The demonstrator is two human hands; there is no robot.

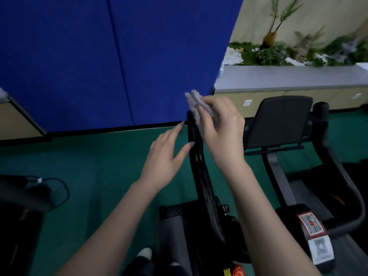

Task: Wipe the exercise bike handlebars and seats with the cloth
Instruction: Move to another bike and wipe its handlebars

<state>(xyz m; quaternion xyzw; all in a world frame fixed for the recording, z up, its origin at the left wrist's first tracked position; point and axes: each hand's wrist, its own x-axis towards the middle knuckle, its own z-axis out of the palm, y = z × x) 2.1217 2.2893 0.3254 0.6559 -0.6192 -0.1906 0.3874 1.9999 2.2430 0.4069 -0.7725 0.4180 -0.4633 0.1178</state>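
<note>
Slippage looks the main risk: the black handlebar (200, 170) is a long, smooth, curving bar, and a loose stroke could skate off its tip. The left hand (165, 156) hovers just beside it, fingers straight, holding nothing. The right hand (221, 132) pinches the nubby grey cloth (194, 104) against the bar's upper end; bunched small, it may miss the far side
</note>
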